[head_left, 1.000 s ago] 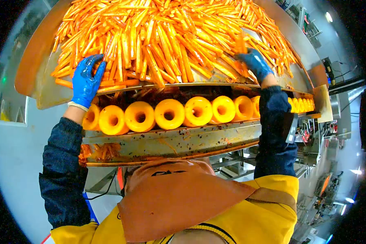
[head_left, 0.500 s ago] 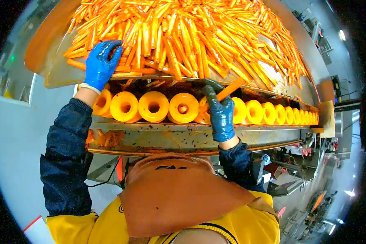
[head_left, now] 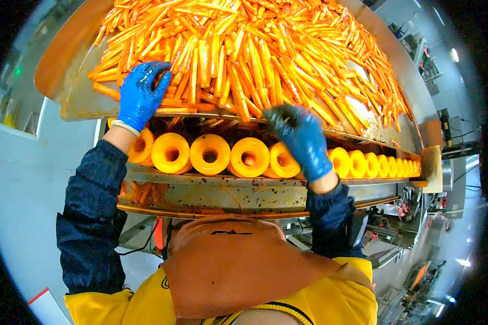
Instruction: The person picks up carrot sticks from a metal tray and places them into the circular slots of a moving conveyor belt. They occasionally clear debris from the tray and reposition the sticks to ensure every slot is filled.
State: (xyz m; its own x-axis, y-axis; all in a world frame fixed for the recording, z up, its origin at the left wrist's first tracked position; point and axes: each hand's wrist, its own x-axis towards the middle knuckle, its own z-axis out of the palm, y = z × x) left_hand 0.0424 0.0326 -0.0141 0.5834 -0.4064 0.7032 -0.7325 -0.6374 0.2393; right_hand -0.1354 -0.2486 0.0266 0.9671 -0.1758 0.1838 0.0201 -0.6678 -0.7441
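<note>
My left hand (head_left: pixel 142 95), in a blue glove, rests against the orange carrot-like sticks at the near left edge of the metal tray (head_left: pixel 73 105). Its fingers are curled towards the thumb, and whatever they hold, if anything, is hidden. My right hand (head_left: pixel 303 138), in a dark-stained blue glove, reaches over the row of orange ring-shaped cups (head_left: pixel 210 155) to the tray's front lip. Motion smears its fingertips, and no stick shows in them. A large wet heap of orange carrot-like sticks (head_left: pixel 244 59) covers the tray.
Below the cups runs a metal trough (head_left: pixel 211 195) spotted with dark bits, with orange scraps (head_left: pixel 146 192) at its left. A brown apron (head_left: pixel 244 271) hangs at my front. A pale board (head_left: pixel 432 169) stands at the row's right end. Machinery (head_left: pixel 417 216) lies beyond it.
The stick held in my right hand is no longer visible. That hand has turned, with its fingers at the tray lip. My left hand has shifted slightly right and down in view, still at the sticks.
</note>
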